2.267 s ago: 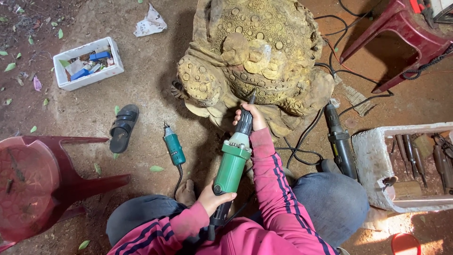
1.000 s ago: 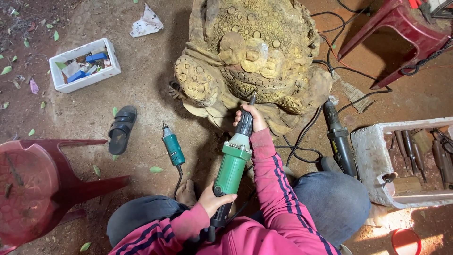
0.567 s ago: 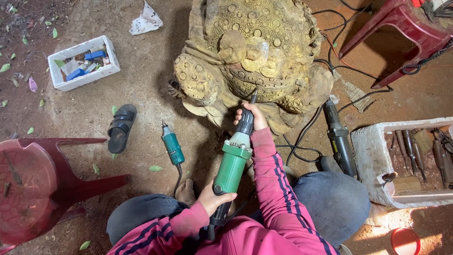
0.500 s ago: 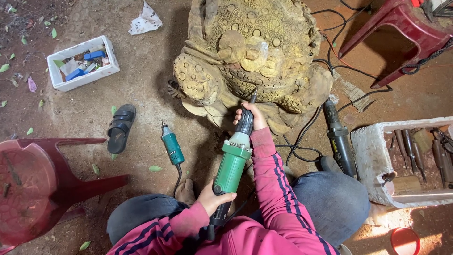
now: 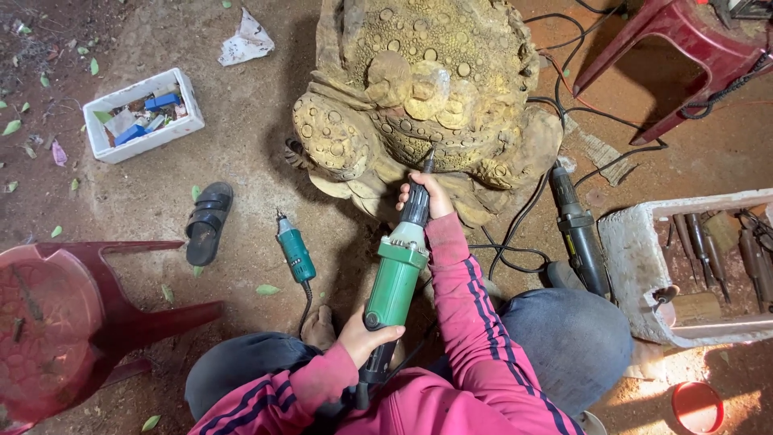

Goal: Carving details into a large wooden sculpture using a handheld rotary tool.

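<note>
Little has shifted since the earlier frame: both hands keep the same grip, and the tool's tip has crept only slightly across the carving. Seen from above, a person in a pink striped jacket crouches on bare dirt. Their right hand (image 5: 425, 196) is wrapped around the black nose of a long green electric die grinder (image 5: 396, 272), close to the bit for fine control, while the left hand (image 5: 364, 338) clasps the rear of its body to steady the weight. The bit touches the lower front of a large tan carved wooden toad sculpture (image 5: 419, 97), which sits on the ground directly ahead, its surface covered in round warts and coin shapes (pale and dusty, unfinished).

A smaller teal rotary tool (image 5: 295, 254) lies at left near a black sandal (image 5: 208, 222). A black power tool (image 5: 578, 234) rests at right beside a white foam box of chisels (image 5: 636, 266).
</note>
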